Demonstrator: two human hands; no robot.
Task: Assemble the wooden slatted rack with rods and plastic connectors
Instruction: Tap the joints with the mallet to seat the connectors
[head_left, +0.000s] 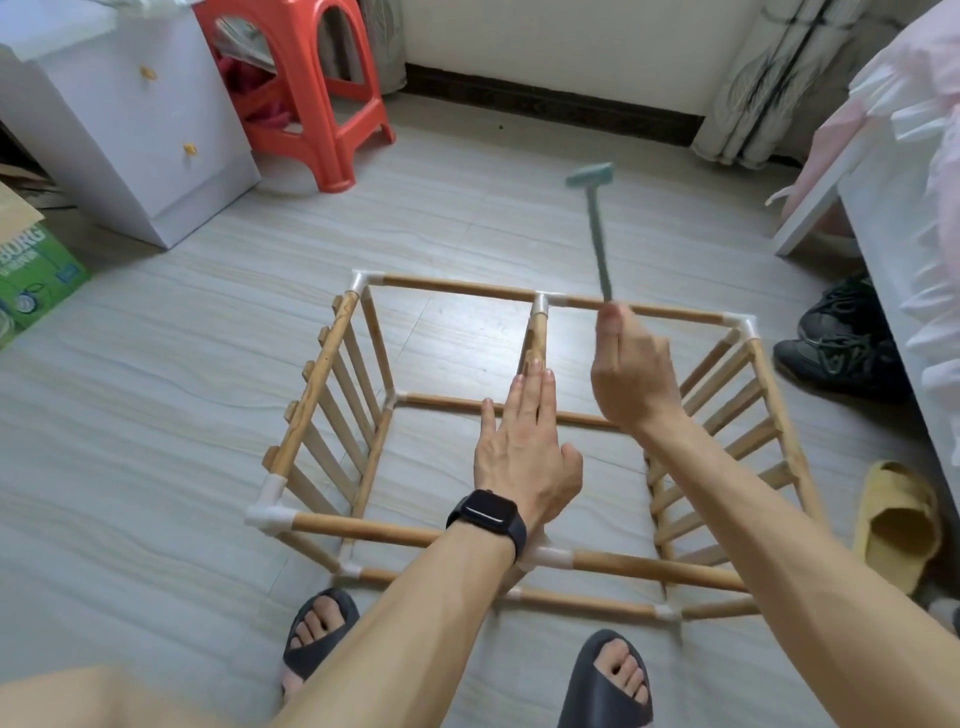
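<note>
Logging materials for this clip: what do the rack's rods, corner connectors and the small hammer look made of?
Rods: wood, tan with visible grain, matte. Corner connectors: white, slightly glossy moulded plastic. Hammer in the right hand: uniformly pale teal, probably plastic; blur leaves it open.

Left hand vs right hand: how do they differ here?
The left hand lies flat, fingers straight, tips on the middle wooden piece; the right hand grips the handle of a teal hammer. The left hand is lower; the right hand is raised, hammer head up. The left wrist wears a dark watch; the right wrist is bare. Both reach over the rack.
</note>
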